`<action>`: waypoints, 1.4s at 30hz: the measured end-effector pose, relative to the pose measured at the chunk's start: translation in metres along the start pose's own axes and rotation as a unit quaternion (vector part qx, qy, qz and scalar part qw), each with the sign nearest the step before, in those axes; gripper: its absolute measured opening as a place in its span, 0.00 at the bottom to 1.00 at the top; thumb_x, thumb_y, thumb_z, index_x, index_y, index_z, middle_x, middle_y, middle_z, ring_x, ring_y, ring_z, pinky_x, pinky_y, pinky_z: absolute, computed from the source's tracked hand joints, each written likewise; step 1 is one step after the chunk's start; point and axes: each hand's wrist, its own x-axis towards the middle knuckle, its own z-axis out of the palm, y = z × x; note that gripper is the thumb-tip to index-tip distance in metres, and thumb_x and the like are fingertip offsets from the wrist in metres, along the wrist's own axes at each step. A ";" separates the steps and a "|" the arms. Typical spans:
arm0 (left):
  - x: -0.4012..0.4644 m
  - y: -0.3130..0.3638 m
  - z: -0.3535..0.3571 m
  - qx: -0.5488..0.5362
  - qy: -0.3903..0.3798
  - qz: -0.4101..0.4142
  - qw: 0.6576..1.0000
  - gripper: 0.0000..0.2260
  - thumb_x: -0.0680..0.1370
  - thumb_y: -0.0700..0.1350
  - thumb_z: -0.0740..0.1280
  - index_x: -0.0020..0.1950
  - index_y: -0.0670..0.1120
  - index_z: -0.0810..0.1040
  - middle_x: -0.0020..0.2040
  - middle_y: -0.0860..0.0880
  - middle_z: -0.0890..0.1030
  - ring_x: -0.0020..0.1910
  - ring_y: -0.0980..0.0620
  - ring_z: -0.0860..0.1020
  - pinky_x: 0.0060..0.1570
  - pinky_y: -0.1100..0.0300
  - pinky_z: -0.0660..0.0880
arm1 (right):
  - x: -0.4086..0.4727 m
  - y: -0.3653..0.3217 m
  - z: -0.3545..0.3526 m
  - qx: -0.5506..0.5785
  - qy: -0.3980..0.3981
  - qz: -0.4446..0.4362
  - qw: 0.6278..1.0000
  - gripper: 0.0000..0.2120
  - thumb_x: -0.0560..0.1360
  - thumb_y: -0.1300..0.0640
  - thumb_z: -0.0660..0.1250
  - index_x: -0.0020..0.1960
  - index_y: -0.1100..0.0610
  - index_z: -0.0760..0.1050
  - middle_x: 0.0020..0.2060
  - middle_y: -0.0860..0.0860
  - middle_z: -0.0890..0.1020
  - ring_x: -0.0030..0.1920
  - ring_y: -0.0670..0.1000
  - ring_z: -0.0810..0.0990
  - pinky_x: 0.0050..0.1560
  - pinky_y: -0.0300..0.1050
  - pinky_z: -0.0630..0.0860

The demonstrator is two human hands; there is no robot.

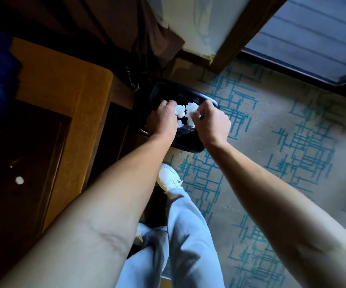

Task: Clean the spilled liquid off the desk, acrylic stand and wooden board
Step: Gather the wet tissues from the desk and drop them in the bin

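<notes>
Both my hands reach down over a black waste bin [190, 96] that stands on the carpet beside the wooden desk [64, 80]. My left hand [162, 119] grips a crumpled white tissue [179, 111]. My right hand [213, 121] pinches a second crumpled white tissue [191, 113]. The two wads touch each other above the bin's dark, glossy liner. The acrylic stand and the wooden board are out of view.
The desk's dark front panel [22, 163] fills the left side. Brown curtains [147, 34] hang behind the bin. Patterned beige and teal carpet [282, 152] spreads to the right. My leg in light trousers [188, 235] and a white shoe [169, 177] are below the bin.
</notes>
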 end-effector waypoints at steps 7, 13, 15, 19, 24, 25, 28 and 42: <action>0.001 -0.005 0.016 0.145 -0.131 0.029 0.980 0.07 0.79 0.40 0.63 0.55 0.45 0.79 0.56 0.41 0.81 0.56 0.38 0.80 0.48 0.52 0.73 | 0.007 -0.001 0.008 -0.173 -0.091 -0.112 0.974 0.06 0.76 0.55 0.64 0.51 0.55 0.75 0.44 0.57 0.86 0.44 0.63 0.84 0.39 0.47 0.67; 0.006 -0.007 0.008 0.112 -0.100 0.029 0.988 0.09 0.80 0.41 0.62 0.58 0.44 0.77 0.58 0.41 0.77 0.59 0.39 0.77 0.45 0.53 0.67 | 0.009 -0.005 0.003 -0.163 -0.092 -0.116 0.975 0.09 0.76 0.51 0.65 0.53 0.54 0.74 0.44 0.56 0.86 0.44 0.63 0.85 0.38 0.47 0.68; 0.005 -0.006 0.004 0.120 -0.103 0.024 0.987 0.13 0.78 0.39 0.67 0.62 0.44 0.75 0.62 0.41 0.75 0.61 0.39 0.75 0.52 0.49 0.73 | 0.009 -0.007 0.003 -0.163 -0.091 -0.124 0.975 0.14 0.75 0.47 0.68 0.55 0.54 0.73 0.46 0.55 0.85 0.45 0.62 0.85 0.38 0.47 0.68; -0.004 -0.006 -0.008 0.102 -0.121 0.025 0.987 0.18 0.76 0.42 0.71 0.65 0.43 0.73 0.68 0.42 0.70 0.65 0.39 0.73 0.60 0.48 0.72 | 0.006 -0.012 -0.003 -0.163 -0.100 -0.119 0.974 0.17 0.74 0.45 0.69 0.57 0.54 0.74 0.51 0.54 0.83 0.49 0.61 0.84 0.40 0.48 0.72; -0.026 -0.009 -0.041 0.088 -0.120 0.065 0.987 0.28 0.78 0.48 0.70 0.75 0.45 0.66 0.80 0.44 0.57 0.74 0.40 0.64 0.68 0.48 0.67 | -0.007 -0.020 -0.031 -0.177 -0.098 -0.135 0.970 0.20 0.73 0.44 0.67 0.62 0.52 0.75 0.59 0.53 0.80 0.60 0.58 0.77 0.53 0.52 0.75; -0.034 -0.009 -0.050 0.087 -0.125 0.068 0.986 0.30 0.78 0.49 0.70 0.76 0.45 0.64 0.81 0.44 0.55 0.76 0.39 0.62 0.69 0.48 0.66 | -0.011 -0.023 -0.040 -0.184 -0.092 -0.139 0.969 0.22 0.73 0.44 0.67 0.64 0.52 0.75 0.63 0.53 0.79 0.63 0.59 0.75 0.57 0.54 0.73; -0.062 -0.006 -0.081 0.029 -0.107 0.076 0.991 0.25 0.78 0.47 0.70 0.72 0.42 0.69 0.78 0.41 0.60 0.73 0.37 0.64 0.70 0.47 0.67 | -0.022 -0.033 -0.077 -0.176 -0.059 -0.129 0.974 0.26 0.73 0.44 0.67 0.68 0.52 0.73 0.71 0.57 0.72 0.69 0.61 0.70 0.65 0.56 0.68; -0.197 -0.133 -0.279 -0.112 0.172 0.078 0.976 0.11 0.79 0.51 0.66 0.44 0.44 0.79 0.48 0.45 0.78 0.48 0.44 0.78 0.45 0.51 0.75 | -0.108 -0.237 -0.158 -0.061 -0.015 -0.402 0.914 0.17 0.72 0.50 0.65 0.59 0.55 0.79 0.59 0.55 0.80 0.57 0.61 0.77 0.55 0.54 0.75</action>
